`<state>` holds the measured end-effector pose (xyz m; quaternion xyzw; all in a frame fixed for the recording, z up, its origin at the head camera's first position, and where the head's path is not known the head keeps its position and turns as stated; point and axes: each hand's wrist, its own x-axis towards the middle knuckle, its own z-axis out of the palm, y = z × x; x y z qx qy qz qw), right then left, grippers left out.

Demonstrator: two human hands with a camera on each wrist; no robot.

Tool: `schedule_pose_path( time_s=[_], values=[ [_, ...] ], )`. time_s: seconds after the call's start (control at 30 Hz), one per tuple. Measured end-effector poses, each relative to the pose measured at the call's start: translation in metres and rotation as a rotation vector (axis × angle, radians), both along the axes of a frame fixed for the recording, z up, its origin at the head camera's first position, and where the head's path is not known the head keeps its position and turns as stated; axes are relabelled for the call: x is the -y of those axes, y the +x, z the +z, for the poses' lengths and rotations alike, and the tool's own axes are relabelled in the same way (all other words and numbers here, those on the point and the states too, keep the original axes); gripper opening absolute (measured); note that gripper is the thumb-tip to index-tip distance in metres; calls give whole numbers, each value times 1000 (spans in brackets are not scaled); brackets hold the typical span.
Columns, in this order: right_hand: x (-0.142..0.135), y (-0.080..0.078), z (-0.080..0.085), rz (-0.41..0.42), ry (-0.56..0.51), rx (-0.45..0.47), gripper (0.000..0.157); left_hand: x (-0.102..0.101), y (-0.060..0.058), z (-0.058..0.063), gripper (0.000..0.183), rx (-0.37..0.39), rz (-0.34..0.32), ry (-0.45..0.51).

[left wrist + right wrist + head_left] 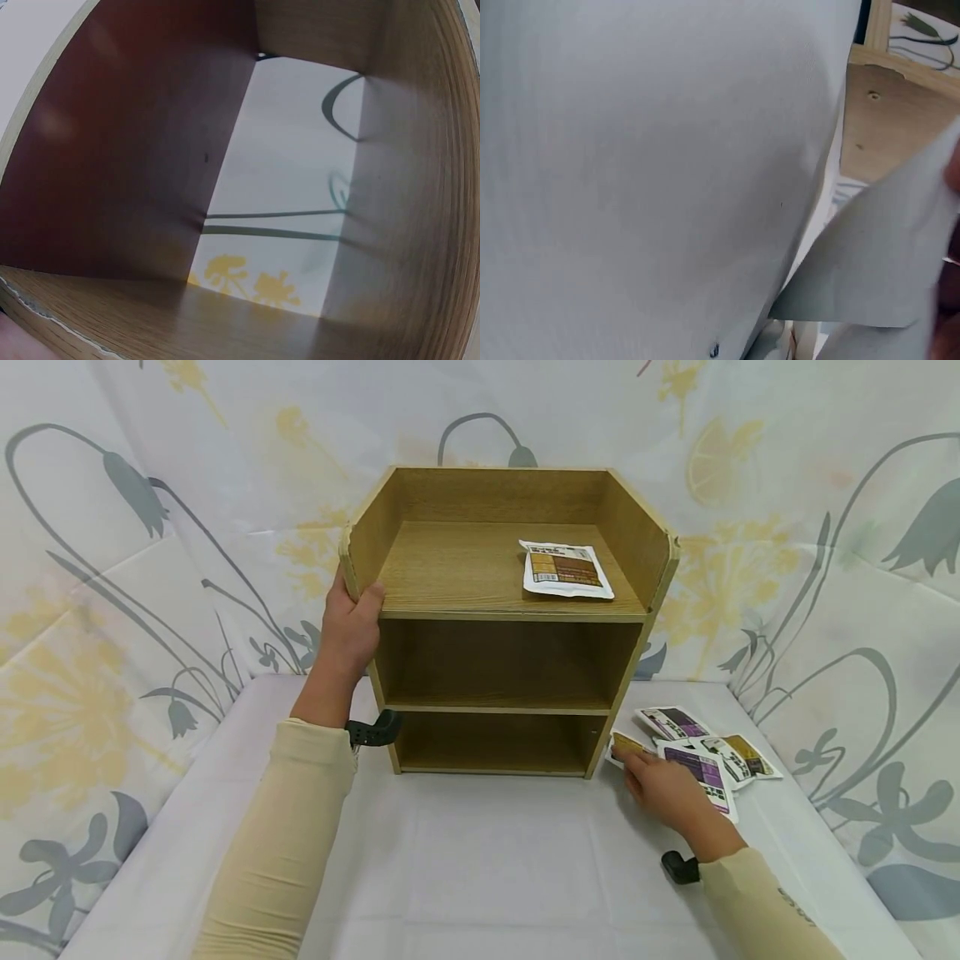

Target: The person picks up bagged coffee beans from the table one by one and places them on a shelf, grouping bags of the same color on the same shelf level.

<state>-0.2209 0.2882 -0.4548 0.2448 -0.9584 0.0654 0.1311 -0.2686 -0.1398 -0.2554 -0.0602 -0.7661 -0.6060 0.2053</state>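
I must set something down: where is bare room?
Middle and bottom compartments of the brown wooden shelf; white cloth tabletop between the beige sleeves. Crowded: right of the shelf, flat white-edged packets by the right hand. Top tier's right holds another packet.

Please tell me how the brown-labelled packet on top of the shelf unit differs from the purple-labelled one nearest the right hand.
The brown-labelled packet lies alone on the shelf unit; the purple-labelled packet lies among other packets on the table.
The brown-labelled packet is fully visible; the purple-labelled packet is partly hidden by the right hand.
Both look flat and white-edged.
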Motion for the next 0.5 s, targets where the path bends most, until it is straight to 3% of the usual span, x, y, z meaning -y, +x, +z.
schedule_pose_path(
  time_s=[0.23,0.5],
  values=[
    [-6,0,5,37,-39,-138,46,0,0,0,45,0,-4,2],
    [-8,1,22,-64,-161,-218,33,0,1,0,46,-12,-19,13]
  ],
)
